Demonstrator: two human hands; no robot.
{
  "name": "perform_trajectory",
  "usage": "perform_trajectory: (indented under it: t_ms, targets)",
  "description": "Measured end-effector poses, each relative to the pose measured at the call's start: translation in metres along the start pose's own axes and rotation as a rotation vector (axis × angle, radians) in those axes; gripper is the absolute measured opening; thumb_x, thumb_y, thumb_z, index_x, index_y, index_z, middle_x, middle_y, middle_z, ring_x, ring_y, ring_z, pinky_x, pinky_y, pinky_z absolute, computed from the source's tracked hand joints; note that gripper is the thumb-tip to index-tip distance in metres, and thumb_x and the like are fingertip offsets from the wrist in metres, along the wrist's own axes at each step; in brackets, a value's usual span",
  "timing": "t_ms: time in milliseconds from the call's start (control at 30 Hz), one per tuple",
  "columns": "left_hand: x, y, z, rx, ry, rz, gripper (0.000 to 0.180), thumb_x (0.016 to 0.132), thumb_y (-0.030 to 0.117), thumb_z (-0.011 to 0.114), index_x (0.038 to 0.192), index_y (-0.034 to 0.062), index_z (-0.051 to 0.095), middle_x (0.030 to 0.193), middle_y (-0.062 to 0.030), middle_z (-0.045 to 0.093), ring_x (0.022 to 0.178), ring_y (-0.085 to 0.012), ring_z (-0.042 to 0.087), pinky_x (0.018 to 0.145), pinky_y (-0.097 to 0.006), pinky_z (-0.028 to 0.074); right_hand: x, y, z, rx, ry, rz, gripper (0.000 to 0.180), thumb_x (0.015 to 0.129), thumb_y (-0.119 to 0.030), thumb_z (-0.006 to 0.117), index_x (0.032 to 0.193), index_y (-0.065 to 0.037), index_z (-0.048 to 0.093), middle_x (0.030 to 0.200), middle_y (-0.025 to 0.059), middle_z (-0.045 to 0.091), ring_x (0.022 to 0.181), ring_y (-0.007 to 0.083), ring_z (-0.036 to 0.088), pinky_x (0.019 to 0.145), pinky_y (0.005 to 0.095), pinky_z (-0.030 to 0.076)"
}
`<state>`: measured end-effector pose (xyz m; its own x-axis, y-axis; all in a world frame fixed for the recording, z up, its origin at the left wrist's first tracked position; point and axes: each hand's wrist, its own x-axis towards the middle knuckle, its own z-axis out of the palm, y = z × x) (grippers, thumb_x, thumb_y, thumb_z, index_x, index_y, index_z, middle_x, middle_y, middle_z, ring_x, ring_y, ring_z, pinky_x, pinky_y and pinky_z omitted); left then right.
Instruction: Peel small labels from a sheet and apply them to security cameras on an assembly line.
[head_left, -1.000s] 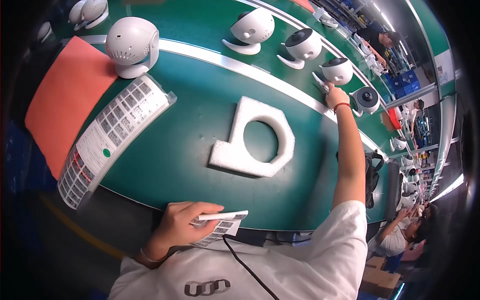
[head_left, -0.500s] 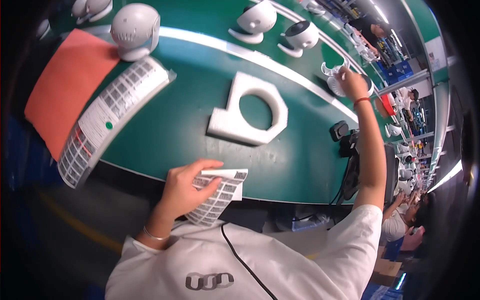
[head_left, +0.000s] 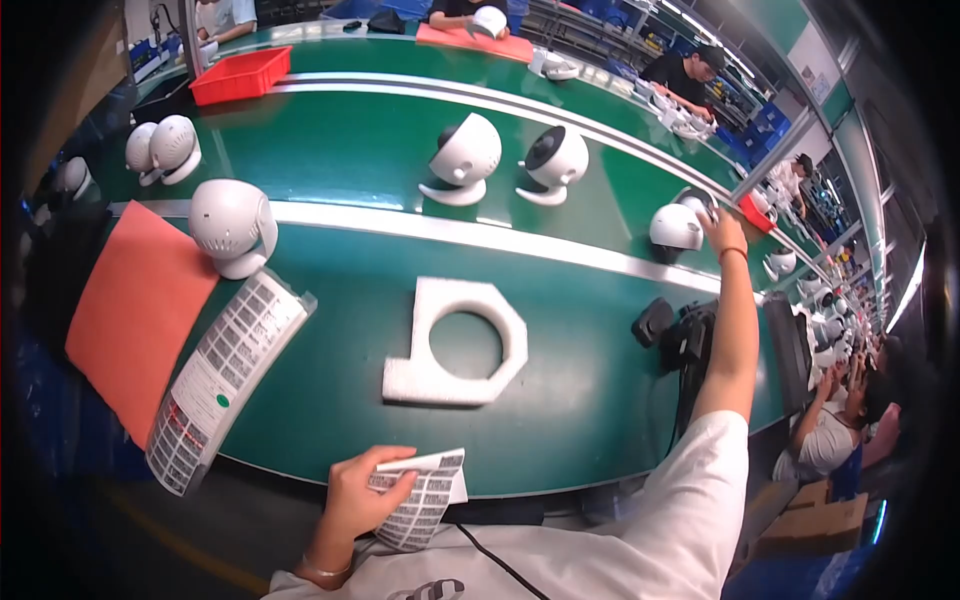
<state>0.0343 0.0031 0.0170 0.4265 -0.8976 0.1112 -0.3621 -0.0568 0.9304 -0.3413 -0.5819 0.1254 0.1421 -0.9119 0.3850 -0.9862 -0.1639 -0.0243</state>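
My left hand (head_left: 362, 497) grips a sheet of barcode labels (head_left: 422, 497) at the near edge of the green table (head_left: 590, 400). My right arm stretches far to the right, and my right hand (head_left: 722, 228) rests on a white round fan (head_left: 675, 227) on the conveyor; I cannot see if the fingers close around it. A white foam block with a round hole (head_left: 455, 343) lies flat in the middle of the table, between my two arms.
A long strip of barcode labels (head_left: 225, 375) lies beside an orange mat (head_left: 135, 310). A white fan (head_left: 232, 226) stands at the mat's far end, more fans (head_left: 468, 157) on the belt. A black scanner (head_left: 680, 335) sits right. A red bin (head_left: 240, 75) stands far back; other people work along the line.
The view has tilted up, showing more of the belt. My left hand still holds the label sheet near my body. My right hand stays on the fan at the right.
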Motion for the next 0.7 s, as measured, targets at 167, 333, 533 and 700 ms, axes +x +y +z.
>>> perform_trajectory:
  t_ms: [167, 333, 533, 700]
  targets:
    - [0.005, -0.003, 0.005, 0.025, 0.041, -0.010, 0.024, 0.074, 0.006, 0.078, 0.097, 0.0032, 0.070, 0.085, -0.0109, 0.073, 0.076, -0.0190, 0.072, 0.067, -0.029, 0.056, -0.004, -0.002, 0.015, 0.116, -0.130, 0.021, 0.069, 0.075, -0.056, 0.073, 0.131, -0.017, 0.059, 0.118, 0.0216, 0.065, 0.111, 0.0360, 0.062, 0.096, 0.0424, 0.047]
    - [0.005, 0.000, 0.010, 0.056, 0.111, -0.027, 0.024, 0.073, 0.004, 0.078, 0.096, 0.0024, 0.071, 0.082, -0.0116, 0.072, 0.073, -0.0170, 0.072, 0.065, -0.028, 0.055, -0.016, -0.041, -0.006, -0.273, -0.186, -0.023, 0.104, 0.045, -0.052, 0.090, 0.136, -0.020, 0.051, 0.120, 0.0173, 0.063, 0.105, 0.0329, 0.065, 0.089, 0.0413, 0.052]
    - [0.005, 0.000, 0.014, 0.042, 0.179, -0.038, 0.024, 0.073, 0.002, 0.077, 0.096, 0.0018, 0.070, 0.081, -0.0110, 0.072, 0.072, -0.0144, 0.070, 0.064, -0.027, 0.054, 0.001, -0.023, 0.031, -0.420, -0.067, -0.217, 0.094, 0.045, -0.037, 0.092, 0.123, -0.009, 0.048, 0.128, 0.0153, 0.055, 0.094, 0.0291, 0.068, 0.077, 0.0401, 0.057]
    - [0.007, 0.001, 0.014, 0.071, 0.189, -0.005, 0.023, 0.075, 0.004, 0.076, 0.097, 0.0027, 0.070, 0.082, -0.0116, 0.073, 0.074, -0.0160, 0.071, 0.065, -0.028, 0.055, -0.011, -0.042, 0.046, -0.455, -0.023, -0.365, 0.093, 0.060, -0.022, 0.083, 0.141, -0.012, 0.038, 0.129, 0.0174, 0.053, 0.091, 0.0304, 0.069, 0.075, 0.0401, 0.057]
